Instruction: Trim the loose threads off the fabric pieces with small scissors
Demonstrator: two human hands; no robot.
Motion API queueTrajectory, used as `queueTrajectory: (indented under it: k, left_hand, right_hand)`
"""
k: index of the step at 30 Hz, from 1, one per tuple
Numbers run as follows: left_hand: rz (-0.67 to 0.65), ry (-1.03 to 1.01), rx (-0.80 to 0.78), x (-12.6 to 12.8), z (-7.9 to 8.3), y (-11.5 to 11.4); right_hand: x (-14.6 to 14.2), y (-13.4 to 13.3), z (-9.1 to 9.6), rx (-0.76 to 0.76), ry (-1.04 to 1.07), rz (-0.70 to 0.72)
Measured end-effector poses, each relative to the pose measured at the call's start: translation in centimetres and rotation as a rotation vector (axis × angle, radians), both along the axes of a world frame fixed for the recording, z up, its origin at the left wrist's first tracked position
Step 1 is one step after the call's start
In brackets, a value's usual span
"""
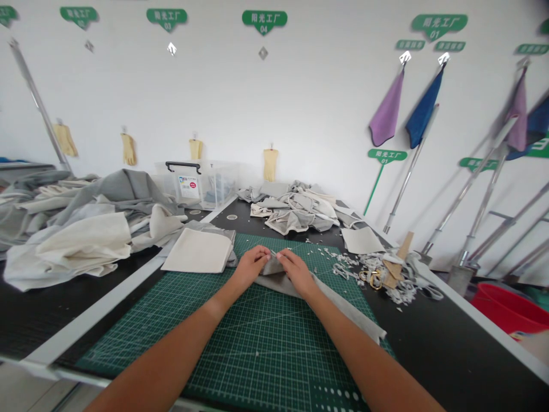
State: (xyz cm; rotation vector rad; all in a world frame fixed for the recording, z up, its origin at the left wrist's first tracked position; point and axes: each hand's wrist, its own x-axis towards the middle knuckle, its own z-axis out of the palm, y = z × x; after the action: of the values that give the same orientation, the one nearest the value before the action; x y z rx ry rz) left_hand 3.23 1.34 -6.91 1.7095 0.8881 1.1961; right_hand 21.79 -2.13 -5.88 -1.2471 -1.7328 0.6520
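Both hands meet over a green cutting mat, pinching the top edge of a piece of grey fabric. My left hand has its thumb and fingertips closed on that edge. Close beside it, my right hand is also closed on the fabric, fingertips almost touching the left ones. The cloth hangs below the fingers, and a long strip of it lies on the mat toward the right. Just left of my hands sits a stack of cream fabric pieces, partly on the mat.
A big heap of grey and cream fabric covers the left table. Behind the mat lie a fabric pile and a clear plastic box. Scraps with gold-handled scissors lie right. A red bucket stands beyond the table.
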Motion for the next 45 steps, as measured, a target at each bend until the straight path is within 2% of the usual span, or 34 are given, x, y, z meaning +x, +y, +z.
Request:
queueTrajectory:
  k: [4, 10, 18, 29, 34, 40, 45]
  left_hand:
    - [-0.018, -0.024, -0.026, 0.0, -0.4, 0.3]
    - [-0.024, -0.065, -0.072, -0.1, -0.3, 0.3]
    - [-0.017, -0.087, -0.131, 0.0, -0.3, 0.2]
    - [-0.004, -0.126, -0.22, 0.2, 0.0, -0.6]
    - [0.051, -0.118, -0.236, 0.3, 0.0, -0.5]
    - [0.009, -0.183, -0.258, 0.2, 0.0, -0.4]
    - [0.041, -0.179, -0.246, 0.2, 0.0, -0.5]
  right_hand:
    - [-0.2, -0.2, 0.1, 0.084, -0.056, -0.043]
    - [-0.4, -0.6, 0.1, 0.074, -0.147, -0.108]
    - [-0.5, -1.1, 0.5, 0.119, -0.228, -0.102]
    - [-0.6, -1.3, 0.5, 0.115, -0.313, -0.103]
    - [-0.8, -1.4, 0.5, 0.11, -0.339, -0.096]
    - [-0.9, -1.5, 0.5, 0.093, -0.358, -0.159]
    - [-1.0, -1.6, 0.5, 0.096, -0.356, -0.195]
